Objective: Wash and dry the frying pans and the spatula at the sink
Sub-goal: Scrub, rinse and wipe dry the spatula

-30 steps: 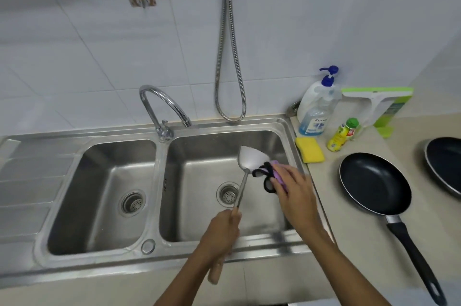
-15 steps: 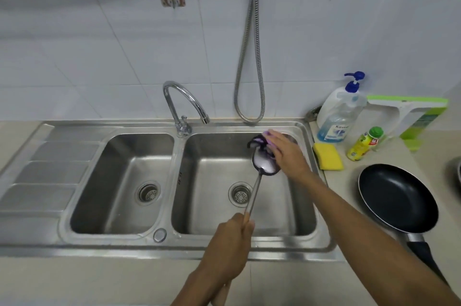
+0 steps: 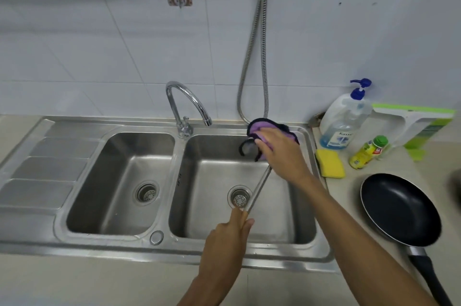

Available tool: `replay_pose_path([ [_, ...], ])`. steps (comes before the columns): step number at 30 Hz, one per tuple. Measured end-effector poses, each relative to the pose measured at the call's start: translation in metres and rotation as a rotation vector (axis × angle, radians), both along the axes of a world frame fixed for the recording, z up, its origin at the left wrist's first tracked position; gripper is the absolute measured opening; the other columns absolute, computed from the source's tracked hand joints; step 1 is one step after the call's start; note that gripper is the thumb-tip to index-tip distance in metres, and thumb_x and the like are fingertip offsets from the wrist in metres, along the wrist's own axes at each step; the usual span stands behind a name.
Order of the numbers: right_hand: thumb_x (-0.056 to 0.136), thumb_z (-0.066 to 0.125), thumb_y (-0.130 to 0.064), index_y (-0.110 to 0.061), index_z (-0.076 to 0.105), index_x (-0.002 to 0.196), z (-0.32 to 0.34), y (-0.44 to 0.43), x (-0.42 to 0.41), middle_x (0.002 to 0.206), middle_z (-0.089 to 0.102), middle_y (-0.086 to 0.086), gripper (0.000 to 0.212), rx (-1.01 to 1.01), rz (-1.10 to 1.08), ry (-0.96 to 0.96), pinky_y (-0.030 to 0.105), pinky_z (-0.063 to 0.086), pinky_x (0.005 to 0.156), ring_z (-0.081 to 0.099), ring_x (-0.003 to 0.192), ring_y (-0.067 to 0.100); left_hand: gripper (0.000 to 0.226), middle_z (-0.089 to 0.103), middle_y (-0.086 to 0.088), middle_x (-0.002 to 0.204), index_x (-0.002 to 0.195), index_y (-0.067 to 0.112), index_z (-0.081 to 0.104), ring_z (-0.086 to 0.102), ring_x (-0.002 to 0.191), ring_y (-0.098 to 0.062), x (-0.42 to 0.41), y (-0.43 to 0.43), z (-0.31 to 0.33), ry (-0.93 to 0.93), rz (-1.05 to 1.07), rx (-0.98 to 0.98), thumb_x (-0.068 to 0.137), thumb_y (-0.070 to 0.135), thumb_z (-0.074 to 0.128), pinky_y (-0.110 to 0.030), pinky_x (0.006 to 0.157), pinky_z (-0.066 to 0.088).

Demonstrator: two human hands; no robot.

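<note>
spatula head wrapped in cloth over the right basin

nearest the camera, the left hand [image 3: 228, 238] is closed in a fist around the pale handle of the spatula [image 3: 259, 186], above the front rim of the steel sink [image 3: 99, 248]. from that fist the spatula's thin metal shaft slants up and to the right across the right basin, passing just right of that basin's drain strainer [image 3: 238, 197]. the sink has 2 basins and a ribbed draining board on its left.

to the right, on the beige counter [image 3: 429, 173], 1 black frying pan [image 3: 399, 208] sits with its inside facing up, its dark handle running toward the lower right corner, apart from both hands.

farther in, the right hand [image 3: 279, 151] reaches over the back right corner of the right basin. its fingers [image 3: 265, 141] curl over a purple cloth [image 3: 259, 128] with dark edging and clamp it around the spatula's head, which cloth and hand hide. a dark loop of the cloth hangs below the hand.

past the sink's right edge lie a yellow sponge [image 3: 330, 163], a small yellow bottle [image 3: 368, 153] with a green cap, a clear pump bottle [image 3: 344, 121] of blue liquid, and a green-and-white squeegee [image 3: 419, 121] against the wall. the chrome tap [image 3: 185, 103] rises behind the divider between the basins, spout turned toward the right one. a metal hose [image 3: 252, 56] loops down the white tiles just behind the cloth.
</note>
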State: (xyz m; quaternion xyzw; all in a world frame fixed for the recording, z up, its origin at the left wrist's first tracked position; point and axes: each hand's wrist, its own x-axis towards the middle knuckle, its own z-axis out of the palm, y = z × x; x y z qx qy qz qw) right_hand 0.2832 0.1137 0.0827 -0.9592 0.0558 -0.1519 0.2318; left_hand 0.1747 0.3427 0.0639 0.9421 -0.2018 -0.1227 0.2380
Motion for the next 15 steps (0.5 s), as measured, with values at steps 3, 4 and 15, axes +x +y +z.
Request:
replay_pose_path([
  [3,0.102,0.037,-0.046,-0.028,0.063,0.105,-0.005,-0.018,0.022,0.098,0.071,0.002,0.033,0.132,-0.120,0.229,0.043,0.052,0.088,0.065,0.094,0.025,0.029,0.067,-0.003,0.076,0.109,0.025,0.041,0.067,0.073,-0.028,-0.005,0.000,-0.005,-0.010,0.035,-0.021,0.104,0.052,0.034,-0.035,0.059,0.046],
  [4,0.104,0.039,-0.039,-0.025,0.063,0.104,-0.003,-0.017,0.024,0.098,0.069,0.004,0.028,0.151,-0.132,0.238,0.039,0.050,0.085,0.064,0.093,0.028,0.028,0.068,-0.003,0.075,0.108,0.024,0.042,0.067,0.072,-0.029,-0.003,0.001,-0.009,-0.031,0.048,-0.025,0.104,0.051,0.036,-0.035,0.058,0.044],
  [15,0.105,0.053,-0.016,-0.005,0.057,0.139,-0.066,0.067,-0.049,0.147,0.053,0.008,0.036,0.102,0.533,-0.226,0.042,0.034,0.119,0.040,0.145,0.020,0.023,0.071,-0.006,0.087,0.113,0.016,0.048,0.066,0.075,-0.026,0.041,-0.023,-0.013,0.118,0.260,-0.121,0.108,0.035,0.036,-0.039,0.071,0.052],
])
